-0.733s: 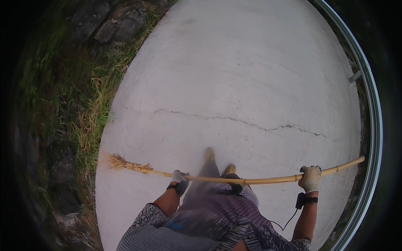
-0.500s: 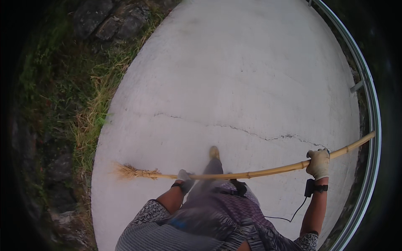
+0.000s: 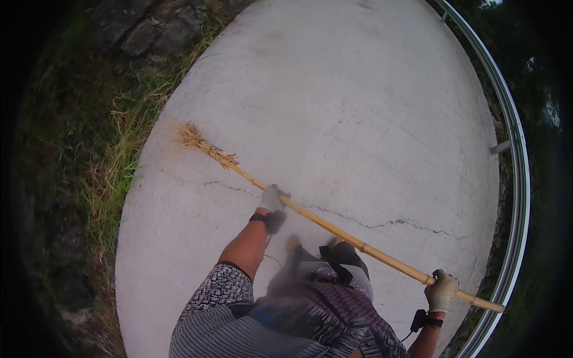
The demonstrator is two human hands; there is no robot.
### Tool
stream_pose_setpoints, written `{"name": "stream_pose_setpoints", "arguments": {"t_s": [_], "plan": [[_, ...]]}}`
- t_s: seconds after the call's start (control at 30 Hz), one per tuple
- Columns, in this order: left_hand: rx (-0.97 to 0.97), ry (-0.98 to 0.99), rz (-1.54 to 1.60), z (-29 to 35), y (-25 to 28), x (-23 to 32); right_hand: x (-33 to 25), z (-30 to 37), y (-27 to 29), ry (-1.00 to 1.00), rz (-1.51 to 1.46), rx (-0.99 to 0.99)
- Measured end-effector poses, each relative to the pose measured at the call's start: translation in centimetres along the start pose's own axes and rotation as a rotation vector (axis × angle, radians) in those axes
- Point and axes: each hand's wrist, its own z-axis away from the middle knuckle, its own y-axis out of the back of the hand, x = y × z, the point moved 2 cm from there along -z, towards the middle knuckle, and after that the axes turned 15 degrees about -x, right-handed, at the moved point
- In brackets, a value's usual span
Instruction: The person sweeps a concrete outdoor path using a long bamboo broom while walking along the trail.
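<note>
A broom (image 3: 337, 231) with a long bamboo handle slants across in front of me, its straw head up at the left and its butt end down at the right. My left hand (image 3: 273, 199), in a pale work glove, is closed round the handle a little below the straw. Gloved too, my right hand (image 3: 441, 290) grips the handle near the butt end. The straw bristles (image 3: 200, 143) are over the left side of the pavement; whether they touch it I cannot tell.
Grey concrete pavement (image 3: 322, 95) with a thin crack (image 3: 382, 225) runs ahead. Grass (image 3: 116, 155) and dark rocks (image 3: 143, 36) border it on the left. A metal guardrail (image 3: 518, 179) curves along the right. My shoes (image 3: 293, 243) show below the handle.
The broom's straw head has swung forward, away from me, while its butt end has dropped back toward me. My left hand went forward and my right hand came back. The crack is closer.
</note>
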Motion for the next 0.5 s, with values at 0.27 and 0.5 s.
{"name": "stream_pose_setpoints", "arguments": {"t_s": [0.27, 0.5], "plan": [[-0.011, -0.034, -0.05, -6.1, -7.2, 1.0, 0.5, -9.1, -4.6, -0.008, -0.061, -0.215], [0.273, -0.118, 0.039, -6.7, -7.8, -3.4, 4.4, -25.1, -2.3, 0.172, -0.019, -0.269]]}}
